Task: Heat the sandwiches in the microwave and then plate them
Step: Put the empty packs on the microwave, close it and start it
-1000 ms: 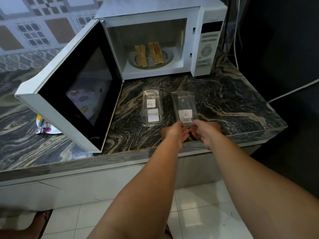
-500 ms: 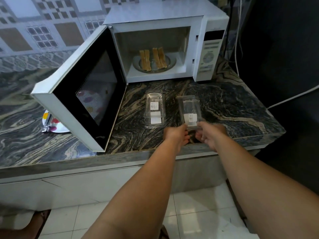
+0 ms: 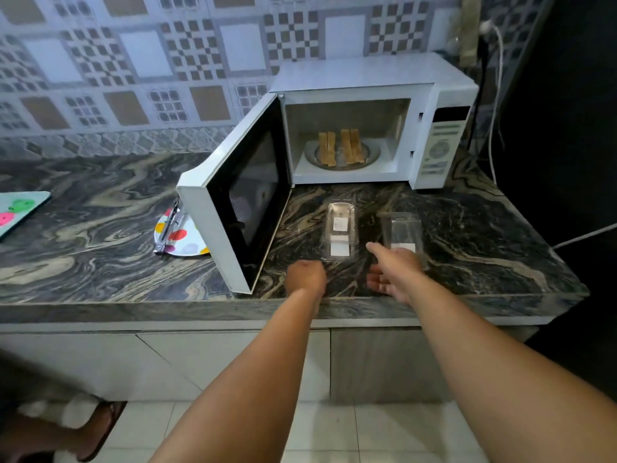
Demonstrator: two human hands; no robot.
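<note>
While sandwiches (image 3: 340,148) sit in the open microwave (image 3: 367,118), left hand (image 3: 305,275) is fisted, right hand (image 3: 392,272) released

— How's the light?
— Dim and bluish. The white microwave (image 3: 374,121) and the wall tiles (image 3: 140,58) are the brightest parts; the right side falls off into near black.
— Any glare?
— Soft sheen on the marbled worktop (image 3: 100,235) and the clear plastic packs (image 3: 340,235).
— Sharpness?
— Soft overall. The right hand (image 3: 390,275) is smeared with motion blur. Wide-angle bending curves the worktop's front edge, and the forearms swell toward the bottom corners.
</note>
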